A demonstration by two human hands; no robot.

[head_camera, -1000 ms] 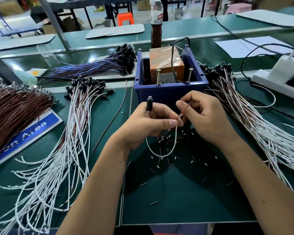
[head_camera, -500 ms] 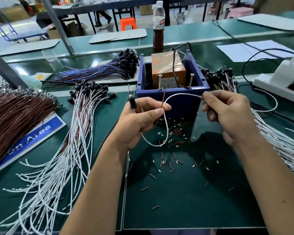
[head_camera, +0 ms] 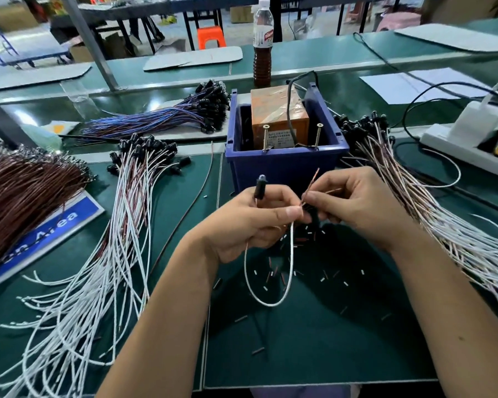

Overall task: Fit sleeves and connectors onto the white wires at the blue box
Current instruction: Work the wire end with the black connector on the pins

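Change: half a sec ago my hands were apart w/ the white wire (head_camera: 291, 254) stretched across the box front; now they're back together, wire ends meeting at my fingertips, loop hanging below.
Meaning: prob. done pulling the wire through & lining up, now on the fiddly bit, getting a sleeve onto the end. One wire of many, so task is mid-way at best.
L hand (head_camera: 250, 222): fingers curled, thumb pressing down on the wire near its end; black connector (head_camera: 261, 187) sticks up out of the top of my fist.
R hand (head_camera: 357, 208): curled, thumb & forefinger pinching the thin brown strand (head_camera: 314, 179) that pokes up toward the box. Whether a sleeve is in the pinch: can't tell, too small.
Blue box (head_camera: 285, 168): just behind my hands, orange block (head_camera: 279, 110) inside, two screws standing at its front rim.
Sleeves (head_camera: 273, 275): loose bits scattered on the green mat (head_camera: 314, 340) under & beyond the loop.
Piles: white wires w/ black ends to my left (head_camera: 104, 239), another bunch to my right (head_camera: 443, 219).
Risk: strand is thin, could bend if I push off-line.
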